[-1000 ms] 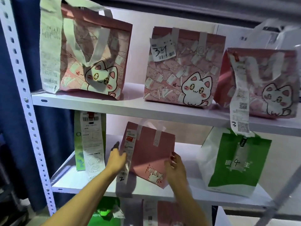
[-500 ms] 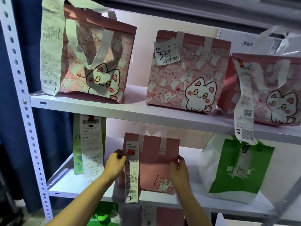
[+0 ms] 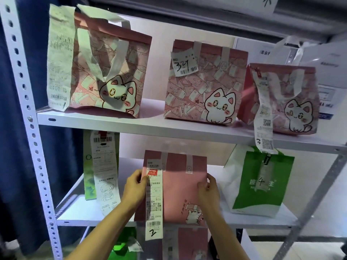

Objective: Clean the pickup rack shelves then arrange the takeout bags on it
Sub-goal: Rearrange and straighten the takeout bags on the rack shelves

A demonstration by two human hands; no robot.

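Left hand [image 3: 134, 186] grips left edge of pink bag [image 3: 180, 188], fingers curled round it beside the receipt [image 3: 154, 199] marked 2. Right hand [image 3: 207, 190] pinches the bag's right edge. Bag stands upright, mid lower shelf [image 3: 75, 212], between narrow green bag [image 3: 88, 177] and green-white bag [image 3: 262, 184]. Upper shelf [image 3: 150, 126]: three cat bags [image 3: 204, 85] in a row.

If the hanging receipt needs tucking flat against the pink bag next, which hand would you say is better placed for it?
Probably the left. The left hand grips the pink bag's edge right at the receipt, thumb already on the strip. The right hand holds the opposite edge, well away from it, and can steady the bag.
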